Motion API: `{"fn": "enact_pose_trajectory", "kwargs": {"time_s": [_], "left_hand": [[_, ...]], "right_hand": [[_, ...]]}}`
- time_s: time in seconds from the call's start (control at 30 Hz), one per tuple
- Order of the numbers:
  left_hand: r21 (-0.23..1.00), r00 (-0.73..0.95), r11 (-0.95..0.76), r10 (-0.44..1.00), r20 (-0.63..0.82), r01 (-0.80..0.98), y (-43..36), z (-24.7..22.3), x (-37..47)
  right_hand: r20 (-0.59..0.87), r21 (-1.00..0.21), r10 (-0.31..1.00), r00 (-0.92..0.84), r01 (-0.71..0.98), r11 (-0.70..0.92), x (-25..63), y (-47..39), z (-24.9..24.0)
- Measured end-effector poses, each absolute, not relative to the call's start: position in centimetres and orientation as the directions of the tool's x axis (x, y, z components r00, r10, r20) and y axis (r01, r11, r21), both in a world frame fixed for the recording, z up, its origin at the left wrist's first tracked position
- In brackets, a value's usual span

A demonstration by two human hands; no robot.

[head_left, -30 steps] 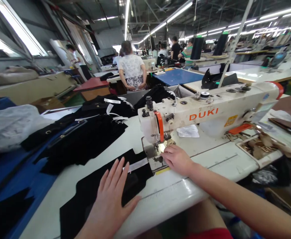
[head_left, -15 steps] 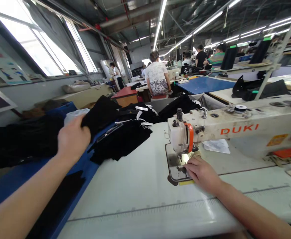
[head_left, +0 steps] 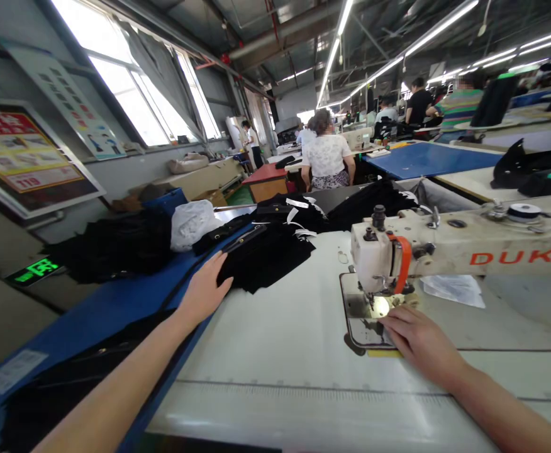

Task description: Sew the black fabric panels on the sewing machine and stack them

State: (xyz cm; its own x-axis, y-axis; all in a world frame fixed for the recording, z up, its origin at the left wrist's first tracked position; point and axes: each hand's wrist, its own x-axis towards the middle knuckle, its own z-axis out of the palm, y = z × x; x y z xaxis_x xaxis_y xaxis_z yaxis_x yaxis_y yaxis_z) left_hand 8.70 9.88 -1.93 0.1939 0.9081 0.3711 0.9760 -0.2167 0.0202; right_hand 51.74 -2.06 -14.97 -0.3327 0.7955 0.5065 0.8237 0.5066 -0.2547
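Note:
My left hand [head_left: 204, 294] reaches to the near left edge of a pile of black fabric pieces [head_left: 268, 255], its thumb spread from the fingers. My right hand [head_left: 419, 340] lies low beside the needle area of a white sewing machine [head_left: 379, 258], fingertips pressed together by the lit metal plate [head_left: 363, 330]. Anything between those fingertips is too small or hidden to make out. White strips [head_left: 297, 203] stick out of the black fabric near the machine's left side.
A blue surface [head_left: 155, 288] on the left bears more black fabric [head_left: 119, 245] and a clear plastic bag [head_left: 191, 225]. Printed ruler marks [head_left: 322, 393] cross the front of the white tabletop [head_left: 261, 352]. A seated person [head_left: 327, 157] is ahead, back turned.
My left hand has let go of the black piece it held and come down to the nearer pile. My right hand stays by the needle. The view has turned left.

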Motion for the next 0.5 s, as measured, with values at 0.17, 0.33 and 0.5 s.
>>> {"fn": "enact_pose_trajectory", "kwargs": {"time_s": [0.17,0.33,0.5], "left_hand": [[0.075,0.03,-0.039,0.993,0.115,0.996,2.9,-1.4,-2.3],[0.076,0.012,-0.007,0.997,-0.076,0.997,-0.4,-2.5,-4.9],[0.036,0.033,-0.029,0.993,-0.113,0.999,-0.3,-1.5,-2.7]], "right_hand": [[0.53,-0.263,0.772,-0.35,0.798,0.542,52.1,-2.0,-15.5],[0.557,-0.209,0.735,-0.385,0.792,0.573,52.2,-1.9,-15.7],[0.586,-0.169,0.71,-0.391,0.798,0.579,52.3,-2.0,-15.4]]}}
